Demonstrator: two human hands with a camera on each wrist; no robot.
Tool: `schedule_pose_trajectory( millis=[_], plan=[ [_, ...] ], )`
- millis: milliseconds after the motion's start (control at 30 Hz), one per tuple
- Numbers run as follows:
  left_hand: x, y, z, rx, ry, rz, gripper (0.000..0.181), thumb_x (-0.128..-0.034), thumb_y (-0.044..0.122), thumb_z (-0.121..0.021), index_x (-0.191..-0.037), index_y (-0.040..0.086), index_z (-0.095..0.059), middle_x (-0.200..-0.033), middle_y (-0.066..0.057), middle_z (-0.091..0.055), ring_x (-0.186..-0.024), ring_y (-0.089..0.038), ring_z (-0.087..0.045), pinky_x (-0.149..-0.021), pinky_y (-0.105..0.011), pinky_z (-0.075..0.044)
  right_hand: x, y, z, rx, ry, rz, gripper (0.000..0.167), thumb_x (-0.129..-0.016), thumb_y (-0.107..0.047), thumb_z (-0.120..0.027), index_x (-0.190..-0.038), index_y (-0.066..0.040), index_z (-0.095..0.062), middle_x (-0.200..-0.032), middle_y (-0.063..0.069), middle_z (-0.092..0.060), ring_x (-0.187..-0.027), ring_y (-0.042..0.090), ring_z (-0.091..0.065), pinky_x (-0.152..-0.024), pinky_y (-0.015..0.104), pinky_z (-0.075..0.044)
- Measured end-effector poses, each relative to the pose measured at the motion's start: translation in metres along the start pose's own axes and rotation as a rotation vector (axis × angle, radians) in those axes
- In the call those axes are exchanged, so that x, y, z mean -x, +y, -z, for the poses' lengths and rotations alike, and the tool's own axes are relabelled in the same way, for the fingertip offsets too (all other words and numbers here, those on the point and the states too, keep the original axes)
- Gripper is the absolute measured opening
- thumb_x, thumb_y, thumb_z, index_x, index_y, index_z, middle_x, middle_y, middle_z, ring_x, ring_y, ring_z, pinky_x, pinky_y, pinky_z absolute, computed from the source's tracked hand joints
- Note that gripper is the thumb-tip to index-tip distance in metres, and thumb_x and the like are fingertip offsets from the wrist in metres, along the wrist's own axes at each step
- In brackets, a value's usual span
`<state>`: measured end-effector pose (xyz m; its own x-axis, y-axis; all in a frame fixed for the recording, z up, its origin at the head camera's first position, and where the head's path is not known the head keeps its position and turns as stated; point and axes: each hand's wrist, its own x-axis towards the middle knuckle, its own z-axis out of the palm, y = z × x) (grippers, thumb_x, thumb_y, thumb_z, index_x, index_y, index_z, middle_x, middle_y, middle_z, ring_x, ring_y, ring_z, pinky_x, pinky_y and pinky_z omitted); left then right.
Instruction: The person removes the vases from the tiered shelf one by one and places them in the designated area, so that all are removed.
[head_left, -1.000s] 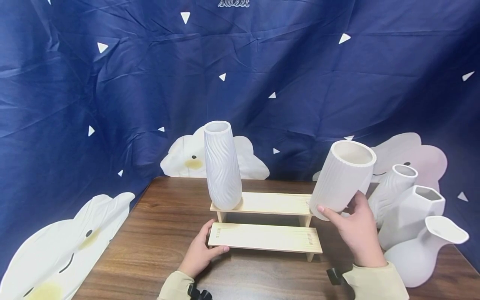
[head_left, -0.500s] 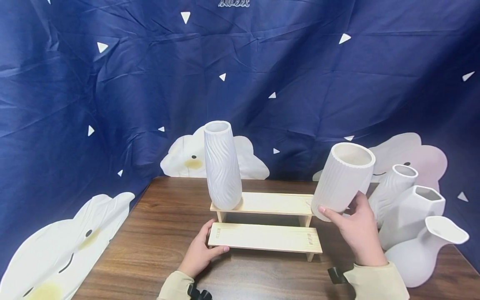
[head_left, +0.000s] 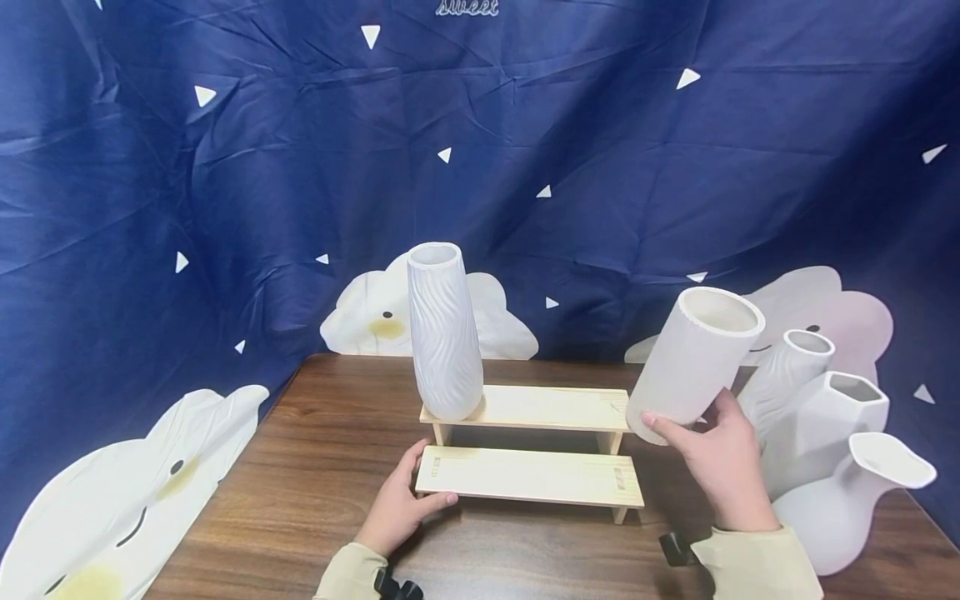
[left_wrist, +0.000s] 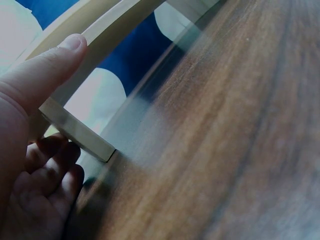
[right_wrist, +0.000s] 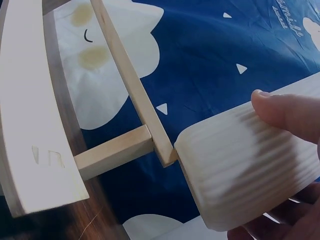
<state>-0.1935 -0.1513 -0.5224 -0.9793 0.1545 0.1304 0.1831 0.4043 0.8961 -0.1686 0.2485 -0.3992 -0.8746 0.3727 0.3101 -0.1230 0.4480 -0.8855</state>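
Note:
My right hand (head_left: 720,462) grips a white ribbed vase (head_left: 693,362) low on its side, thumb in front. The vase leans to the right, off the table. In the right wrist view, the base of the ribbed vase (right_wrist: 245,165) is right by the end of the upper shelf; whether they touch I cannot tell. My left hand (head_left: 401,504) holds the left end of the two-step wooden stand (head_left: 528,475). In the left wrist view, its thumb (left_wrist: 55,62) lies on the board's edge and the fingers curl behind a leg. A tall wavy white vase (head_left: 446,333) stands upright on the upper step's left end.
At the right of the brown wooden table (head_left: 292,467) stand a second wavy vase (head_left: 780,379), an angular vase (head_left: 817,433) and a round-bellied vase with a flared mouth (head_left: 828,512), close together. A blue curtain (head_left: 480,183) with white clouds hangs behind.
The ribbed vase has shifted slightly right and leans further right, showing more of the upper shelf's right end. The left hand and the stand have stayed put.

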Motion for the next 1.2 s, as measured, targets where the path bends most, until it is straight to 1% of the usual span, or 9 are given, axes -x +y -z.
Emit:
schedule_pose_trajectory(
  millis=[67, 167, 300, 467, 600, 767, 967, 1067, 1200],
  plan=[
    [0.000, -0.001, 0.000, -0.004, -0.001, -0.002, 0.101, -0.0749, 0.031, -0.090, -0.152, 0.001, -0.032, -0.129, -0.007, -0.064, -0.116, -0.021, -0.061, -0.105, -0.045, -0.043, 0.000, 0.000, 0.001, -0.013, 0.006, -0.006, 0.069, -0.076, -0.019, -0.090, -0.133, -0.008, -0.053, -0.107, -0.010, -0.062, -0.092, 0.000, -0.060, -0.071, 0.014, -0.049],
    [0.000, -0.001, 0.000, -0.005, -0.004, 0.002, 0.101, -0.0752, 0.033, -0.089, -0.153, 0.002, -0.032, -0.130, -0.007, -0.064, -0.118, -0.022, -0.061, -0.106, -0.047, -0.042, -0.001, 0.000, 0.002, -0.026, 0.009, -0.005, 0.069, -0.076, -0.018, -0.090, -0.134, -0.008, -0.053, -0.107, -0.013, -0.061, -0.093, 0.000, -0.060, -0.073, 0.014, -0.049],
    [0.000, 0.000, 0.000, 0.006, -0.002, -0.001, 0.100, -0.0749, 0.031, -0.089, -0.153, 0.003, -0.033, -0.130, -0.007, -0.064, -0.118, -0.022, -0.061, -0.107, -0.049, -0.042, -0.002, 0.002, 0.003, -0.017, 0.019, -0.005, 0.072, -0.075, -0.017, -0.090, -0.136, -0.008, -0.052, -0.108, -0.012, -0.061, -0.094, 0.000, -0.059, -0.074, 0.013, -0.048],
    [0.000, 0.001, 0.000, 0.031, 0.005, -0.001, 0.098, -0.0746, 0.025, -0.090, -0.152, 0.004, -0.034, -0.129, -0.006, -0.065, -0.116, -0.020, -0.062, -0.105, -0.043, -0.043, -0.004, 0.005, 0.004, -0.017, 0.022, -0.001, 0.076, -0.075, -0.015, -0.090, -0.139, -0.007, -0.050, -0.113, -0.008, -0.061, -0.096, -0.001, -0.058, -0.075, 0.012, -0.048],
    [0.000, 0.002, 0.000, 0.034, 0.008, 0.003, 0.097, -0.0745, 0.024, -0.090, -0.152, 0.004, -0.035, -0.129, -0.006, -0.064, -0.116, -0.020, -0.062, -0.105, -0.043, -0.042, -0.005, 0.006, 0.004, -0.012, 0.025, 0.002, 0.077, -0.075, -0.015, -0.090, -0.140, -0.007, -0.050, -0.114, -0.006, -0.061, -0.096, -0.002, -0.058, -0.075, 0.012, -0.048],
    [0.000, 0.001, 0.000, 0.006, 0.004, 0.001, 0.099, -0.0747, 0.028, -0.090, -0.152, 0.004, -0.033, -0.130, -0.007, -0.064, -0.117, -0.022, -0.061, -0.106, -0.048, -0.041, -0.006, 0.008, 0.005, -0.018, 0.028, -0.009, 0.076, -0.075, -0.015, -0.090, -0.138, -0.007, -0.050, -0.112, -0.009, -0.060, -0.095, 0.000, -0.058, -0.074, 0.012, -0.048],
    [-0.001, -0.002, -0.001, -0.005, 0.002, -0.010, 0.100, -0.0749, 0.031, -0.089, -0.152, 0.001, -0.033, -0.129, -0.008, -0.065, -0.117, -0.023, -0.062, -0.106, -0.050, -0.042, -0.008, 0.012, 0.008, -0.024, 0.030, -0.018, 0.073, -0.075, -0.014, -0.090, -0.135, -0.008, -0.051, -0.107, -0.013, -0.060, -0.094, 0.000, -0.059, -0.073, 0.012, -0.048],
    [-0.001, -0.003, -0.001, 0.004, 0.003, -0.006, 0.101, -0.0746, 0.030, -0.090, -0.152, 0.001, -0.033, -0.128, -0.008, -0.065, -0.115, -0.022, -0.062, -0.105, -0.049, -0.043, -0.009, 0.016, 0.010, -0.019, 0.037, -0.023, 0.069, -0.074, -0.014, -0.091, -0.131, -0.011, -0.052, -0.106, -0.014, -0.060, -0.093, 0.000, -0.058, -0.072, 0.012, -0.047],
    [-0.001, -0.003, -0.001, 0.015, 0.000, 0.007, 0.100, -0.0745, 0.029, -0.090, -0.153, 0.003, -0.033, -0.128, -0.007, -0.065, -0.115, -0.020, -0.062, -0.104, -0.043, -0.044, -0.011, 0.019, 0.013, -0.029, 0.041, -0.036, 0.066, -0.075, -0.014, -0.090, -0.129, -0.015, -0.053, -0.108, -0.015, -0.058, -0.095, 0.000, -0.056, -0.073, 0.011, -0.047]
  ],
)
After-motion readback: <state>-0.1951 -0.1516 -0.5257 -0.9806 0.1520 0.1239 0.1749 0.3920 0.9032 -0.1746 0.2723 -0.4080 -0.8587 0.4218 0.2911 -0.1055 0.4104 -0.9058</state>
